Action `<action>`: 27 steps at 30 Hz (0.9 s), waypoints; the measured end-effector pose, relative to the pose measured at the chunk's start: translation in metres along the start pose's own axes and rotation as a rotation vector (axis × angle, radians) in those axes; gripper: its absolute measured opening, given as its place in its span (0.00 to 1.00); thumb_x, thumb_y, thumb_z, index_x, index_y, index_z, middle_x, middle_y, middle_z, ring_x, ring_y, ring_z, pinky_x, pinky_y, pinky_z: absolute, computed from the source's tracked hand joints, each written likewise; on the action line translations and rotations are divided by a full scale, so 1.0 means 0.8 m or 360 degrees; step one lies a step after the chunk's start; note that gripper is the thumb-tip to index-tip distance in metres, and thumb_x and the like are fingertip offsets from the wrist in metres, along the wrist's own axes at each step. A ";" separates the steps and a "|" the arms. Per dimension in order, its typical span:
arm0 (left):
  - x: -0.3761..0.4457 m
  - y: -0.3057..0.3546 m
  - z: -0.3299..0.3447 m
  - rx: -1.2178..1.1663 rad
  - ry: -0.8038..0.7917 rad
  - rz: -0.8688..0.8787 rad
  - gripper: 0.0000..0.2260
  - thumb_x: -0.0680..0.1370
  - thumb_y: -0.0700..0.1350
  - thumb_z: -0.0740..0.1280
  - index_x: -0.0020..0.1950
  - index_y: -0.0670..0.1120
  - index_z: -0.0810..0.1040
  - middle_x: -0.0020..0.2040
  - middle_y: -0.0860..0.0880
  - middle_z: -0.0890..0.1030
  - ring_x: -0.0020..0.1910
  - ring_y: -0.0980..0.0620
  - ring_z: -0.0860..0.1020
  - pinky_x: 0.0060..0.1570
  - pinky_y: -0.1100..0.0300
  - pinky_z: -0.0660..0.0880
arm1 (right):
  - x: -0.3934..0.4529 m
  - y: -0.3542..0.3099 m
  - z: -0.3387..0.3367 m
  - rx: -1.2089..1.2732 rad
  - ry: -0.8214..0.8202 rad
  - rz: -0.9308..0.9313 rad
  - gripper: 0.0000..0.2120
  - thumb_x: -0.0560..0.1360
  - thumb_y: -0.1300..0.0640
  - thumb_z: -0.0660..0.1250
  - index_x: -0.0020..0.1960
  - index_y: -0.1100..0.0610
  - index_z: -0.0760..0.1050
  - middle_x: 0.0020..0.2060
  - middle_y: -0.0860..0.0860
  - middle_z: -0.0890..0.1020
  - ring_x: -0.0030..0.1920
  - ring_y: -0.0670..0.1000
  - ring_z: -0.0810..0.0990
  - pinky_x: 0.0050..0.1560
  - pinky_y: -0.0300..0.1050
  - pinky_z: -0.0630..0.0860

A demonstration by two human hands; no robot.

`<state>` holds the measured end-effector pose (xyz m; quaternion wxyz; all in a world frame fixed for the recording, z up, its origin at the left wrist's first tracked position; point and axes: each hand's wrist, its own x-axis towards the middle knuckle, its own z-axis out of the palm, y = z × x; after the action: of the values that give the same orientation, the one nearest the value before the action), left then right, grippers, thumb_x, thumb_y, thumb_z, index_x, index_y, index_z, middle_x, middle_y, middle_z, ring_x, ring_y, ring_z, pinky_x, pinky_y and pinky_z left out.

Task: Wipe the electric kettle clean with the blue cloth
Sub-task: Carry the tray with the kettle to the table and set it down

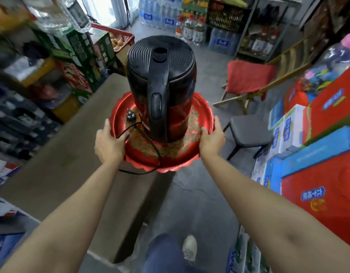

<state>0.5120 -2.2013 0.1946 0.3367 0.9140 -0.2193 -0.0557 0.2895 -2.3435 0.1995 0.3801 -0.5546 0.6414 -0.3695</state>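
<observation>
A red electric kettle (162, 81) with a black lid and black handle stands upright on a round red tray (170, 160) whose paint is worn. Both hands carry that tray in the air above the floor. My left hand (109, 142) grips the tray's left rim. My right hand (211, 140) grips its right rim. The kettle's black cord and plug (130, 116) lie on the tray, and a loop of cord hangs over the front rim. No blue cloth is in view.
A large brown cardboard box (75, 154) sits low on the left, right by the tray. A red-cushioned wooden chair (249, 79) and a dark stool (249, 133) stand on the right. Stacked drink cartons (317, 174) and shelves line both sides; the grey floor runs ahead.
</observation>
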 end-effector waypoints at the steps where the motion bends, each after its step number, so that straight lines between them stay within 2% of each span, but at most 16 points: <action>1: 0.014 -0.001 0.002 0.0006 0.0026 -0.0041 0.34 0.74 0.58 0.72 0.76 0.53 0.65 0.56 0.42 0.77 0.56 0.40 0.77 0.54 0.49 0.73 | 0.012 -0.007 0.017 0.0007 -0.0039 -0.0011 0.29 0.76 0.61 0.67 0.76 0.54 0.66 0.69 0.54 0.77 0.68 0.56 0.75 0.65 0.41 0.64; 6: 0.096 -0.017 0.010 0.0088 0.0149 -0.0199 0.34 0.74 0.58 0.72 0.77 0.52 0.65 0.56 0.42 0.76 0.56 0.40 0.77 0.54 0.49 0.73 | 0.061 -0.040 0.116 0.0018 -0.0220 -0.0023 0.29 0.76 0.61 0.67 0.76 0.52 0.66 0.68 0.55 0.77 0.67 0.58 0.75 0.67 0.46 0.66; 10: 0.169 -0.036 0.015 0.0153 0.0202 -0.0291 0.32 0.73 0.58 0.73 0.74 0.53 0.67 0.54 0.41 0.77 0.54 0.39 0.78 0.52 0.48 0.74 | 0.092 -0.068 0.200 0.0073 -0.0361 -0.0033 0.29 0.76 0.62 0.66 0.76 0.54 0.66 0.69 0.53 0.76 0.69 0.55 0.74 0.68 0.40 0.63; 15: 0.245 -0.053 0.025 0.0191 0.0278 -0.0401 0.32 0.74 0.57 0.73 0.75 0.51 0.67 0.57 0.39 0.77 0.57 0.37 0.77 0.55 0.47 0.73 | 0.128 -0.094 0.292 0.0041 -0.0501 -0.0081 0.29 0.77 0.61 0.66 0.77 0.54 0.65 0.71 0.53 0.74 0.70 0.55 0.73 0.70 0.44 0.64; 27: 0.364 -0.088 0.111 0.0281 0.0346 -0.0539 0.31 0.75 0.56 0.72 0.75 0.52 0.68 0.57 0.38 0.78 0.60 0.37 0.76 0.56 0.46 0.73 | 0.223 -0.083 0.439 -0.0067 -0.0747 -0.0063 0.28 0.80 0.59 0.63 0.78 0.52 0.61 0.73 0.51 0.72 0.72 0.55 0.71 0.70 0.45 0.64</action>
<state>0.7768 -2.3340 0.0951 0.2629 0.9644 -0.0291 0.0069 0.6160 -2.5466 0.0912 0.4999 -0.6456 0.5319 -0.2244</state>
